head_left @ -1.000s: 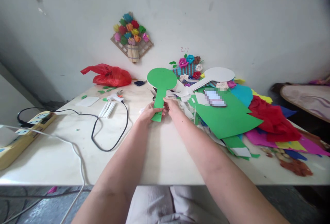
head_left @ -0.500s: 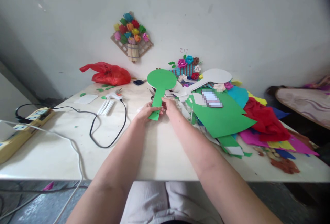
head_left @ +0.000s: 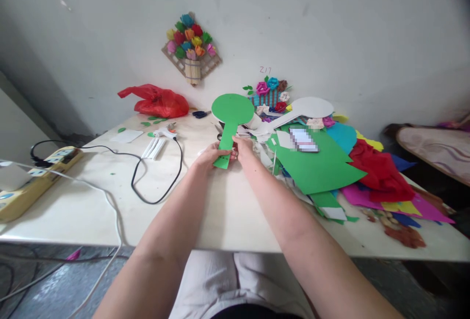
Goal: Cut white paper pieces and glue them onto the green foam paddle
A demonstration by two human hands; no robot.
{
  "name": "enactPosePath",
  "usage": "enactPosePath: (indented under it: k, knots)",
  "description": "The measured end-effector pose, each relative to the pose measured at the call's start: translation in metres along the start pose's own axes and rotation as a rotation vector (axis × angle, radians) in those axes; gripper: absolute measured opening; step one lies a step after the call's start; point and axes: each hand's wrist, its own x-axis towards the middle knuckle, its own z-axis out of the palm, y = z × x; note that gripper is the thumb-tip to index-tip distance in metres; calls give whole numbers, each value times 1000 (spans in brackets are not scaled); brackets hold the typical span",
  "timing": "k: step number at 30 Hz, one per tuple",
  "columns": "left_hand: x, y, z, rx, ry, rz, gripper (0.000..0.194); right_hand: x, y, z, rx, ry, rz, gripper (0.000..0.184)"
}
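Note:
A green paddle-shaped cutout (head_left: 232, 109), round at the top with a straight handle, is held up over the table with its green face toward me. My left hand (head_left: 212, 156) is closed on the lower left of the handle, thumb across the front. On the handle's right edge, my right hand (head_left: 242, 148) grips with its fingers partly hidden behind. Behind and to the right lies a white paddle-shaped cutout (head_left: 312, 107) of similar outline, resting on the pile of craft scraps.
Large green sheets (head_left: 319, 167), a phone (head_left: 303, 140) and red cloth-like material (head_left: 380, 172) pile up at right. Leftward are a white glue gun (head_left: 164, 133), glue sticks (head_left: 153, 148), scissors (head_left: 200, 114), a red plastic bag (head_left: 161, 102) and a power strip (head_left: 55, 172) with trailing cords.
The view has shifted slightly. Both hands keep their hold on the green paddle-shaped cutout, which stays in nearly the same position.

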Motion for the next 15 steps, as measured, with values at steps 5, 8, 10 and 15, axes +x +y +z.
enactPosePath:
  k: [5, 8, 10, 15]
  knots:
    - [-3, 3, 2, 11, 29, -19, 48, -4, -4, 1, 2, 9, -5, 13]
    - [-4, 4, 4, 13, 37, -18, 49, -4, -3, 1, -4, 6, -19, 14]
    - [-4, 4, 4, 20, 38, -10, 48, -2, -1, 0, -9, -9, -35, 15]
    - [-4, 3, 4, 33, 15, 23, 45, 6, 9, -2, -29, -49, -72, 15]
